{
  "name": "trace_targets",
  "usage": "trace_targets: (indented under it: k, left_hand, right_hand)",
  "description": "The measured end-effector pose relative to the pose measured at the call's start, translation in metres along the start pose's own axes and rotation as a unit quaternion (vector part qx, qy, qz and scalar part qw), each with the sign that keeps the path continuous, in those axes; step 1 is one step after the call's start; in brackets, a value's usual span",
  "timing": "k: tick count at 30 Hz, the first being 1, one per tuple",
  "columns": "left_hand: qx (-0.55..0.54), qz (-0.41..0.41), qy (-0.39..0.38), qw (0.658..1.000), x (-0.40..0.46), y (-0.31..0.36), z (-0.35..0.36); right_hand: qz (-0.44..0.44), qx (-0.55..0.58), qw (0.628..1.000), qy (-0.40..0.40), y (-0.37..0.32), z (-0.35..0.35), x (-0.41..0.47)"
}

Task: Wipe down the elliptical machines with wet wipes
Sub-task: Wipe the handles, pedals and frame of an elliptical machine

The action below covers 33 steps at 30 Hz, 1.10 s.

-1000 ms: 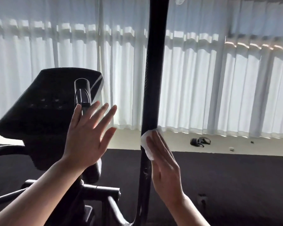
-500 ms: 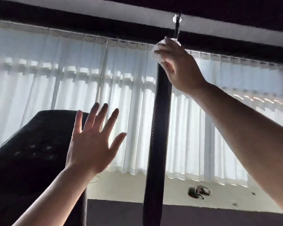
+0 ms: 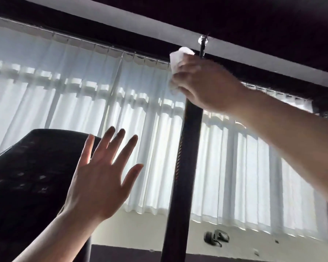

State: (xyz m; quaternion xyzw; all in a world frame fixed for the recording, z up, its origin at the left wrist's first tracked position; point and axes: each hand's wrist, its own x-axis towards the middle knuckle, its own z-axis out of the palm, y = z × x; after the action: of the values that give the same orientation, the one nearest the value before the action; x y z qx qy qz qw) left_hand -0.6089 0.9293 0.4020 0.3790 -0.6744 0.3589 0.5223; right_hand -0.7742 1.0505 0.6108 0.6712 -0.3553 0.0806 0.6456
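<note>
The right hand [image 3: 206, 84] remains at the top of the black handlebar pole [image 3: 184, 167], fingers curled round the white wet wipe [image 3: 176, 59] pressed there, little changed from half a second ago. Left of the pole, the left hand [image 3: 98, 184] stays raised, fingers spread, before the dark console [image 3: 27, 176], holding nothing.

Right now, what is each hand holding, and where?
The right hand grips a white wet wipe wrapped around the upper end of the black handlebar pole. The left hand holds nothing.
</note>
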Motion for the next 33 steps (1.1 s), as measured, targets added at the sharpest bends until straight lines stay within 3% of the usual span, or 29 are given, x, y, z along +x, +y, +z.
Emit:
trace_targets:
  k: [3, 6, 10, 14, 16, 20, 25, 26, 29, 31, 33]
  left_hand:
    - [-0.014, -0.002, 0.011, 1.000, -0.001, 0.000, 0.000]
    - [-0.029, -0.006, 0.020, 0.999, 0.001, -0.001, 0.000]
    - [-0.049, -0.005, 0.037, 0.998, -0.001, -0.001, 0.002]
    - [-0.066, -0.003, 0.051, 0.997, -0.001, -0.002, 0.002]
    - [-0.078, 0.002, 0.050, 0.996, -0.002, -0.003, 0.001]
    - [-0.110, 0.014, 0.050, 0.993, -0.004, -0.003, -0.001]
    - [-0.120, 0.034, 0.044, 0.991, -0.003, -0.006, 0.001]
    - [-0.122, 0.036, 0.044, 0.991, -0.003, -0.006, 0.002]
    - [-0.124, 0.037, 0.050, 0.990, -0.004, -0.005, 0.002]
    - [-0.120, 0.043, 0.050, 0.991, -0.004, -0.004, 0.001]
    - [-0.116, 0.043, 0.053, 0.991, -0.005, -0.003, 0.001]
  right_hand:
    - [0.072, -0.037, 0.992, -0.101, 0.039, 0.014, 0.018]
    - [0.095, -0.024, 0.993, -0.072, 0.035, 0.025, 0.007]
    - [0.067, -0.024, 0.997, -0.038, 0.035, 0.029, 0.006]
    - [0.022, -0.029, 0.996, -0.082, 0.004, 0.030, -0.013]
    - [0.006, 0.028, 0.995, -0.093, -0.032, 0.033, -0.031]
    - [-0.035, 0.093, 0.980, -0.171, -0.092, 0.036, -0.068]
    - [-0.122, 0.112, 0.949, -0.268, -0.086, 0.017, -0.062]
    - [-0.130, 0.106, 0.953, -0.251, -0.077, 0.009, -0.052]
    - [-0.091, 0.004, 0.993, -0.077, -0.031, -0.009, -0.020]
    - [-0.001, -0.041, 0.999, 0.013, 0.004, -0.012, -0.008]
    - [0.121, 0.020, 0.990, 0.064, 0.025, 0.004, -0.009]
